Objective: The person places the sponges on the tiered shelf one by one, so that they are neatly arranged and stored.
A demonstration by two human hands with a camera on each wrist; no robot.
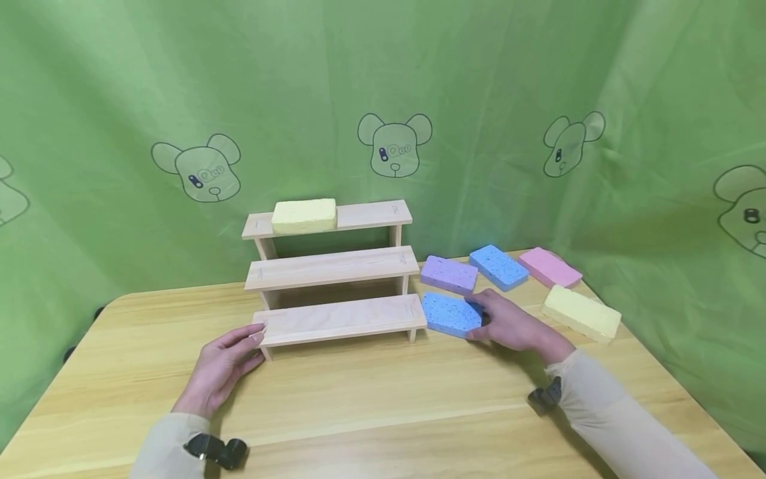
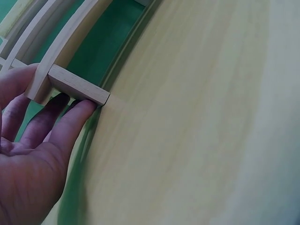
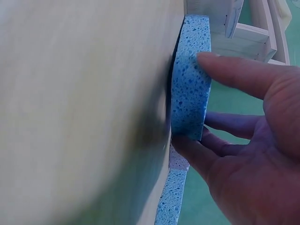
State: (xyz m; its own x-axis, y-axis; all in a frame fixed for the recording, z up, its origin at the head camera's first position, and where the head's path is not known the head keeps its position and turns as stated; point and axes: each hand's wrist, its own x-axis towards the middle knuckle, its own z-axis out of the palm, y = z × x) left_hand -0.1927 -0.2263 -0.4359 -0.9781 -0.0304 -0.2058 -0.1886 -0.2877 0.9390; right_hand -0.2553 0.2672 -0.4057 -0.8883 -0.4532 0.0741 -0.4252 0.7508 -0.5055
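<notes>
A three-step wooden shelf point(image 1: 338, 319) stands on the table, with one pale yellow sponge point(image 1: 304, 216) at the left of its top step. My left hand point(image 1: 224, 366) grips the left end of the bottom step; the left wrist view shows fingers point(image 2: 70, 126) against its leg. Beside the shelf's right end, my right hand point(image 1: 509, 319) pinches a blue sponge point(image 1: 449, 315) between thumb and fingers. That blue sponge point(image 3: 191, 79) is seen edge-on in the right wrist view, close to the tabletop; whether it touches is hard to tell.
Behind the held sponge lie a purple sponge point(image 1: 449, 274), another blue sponge point(image 1: 499, 267) and a pink sponge point(image 1: 550, 267). A second yellow sponge point(image 1: 582, 313) is near the table's right edge. Green curtains point(image 1: 479, 80) with bear outlines hang around the wooden table point(image 1: 371, 406).
</notes>
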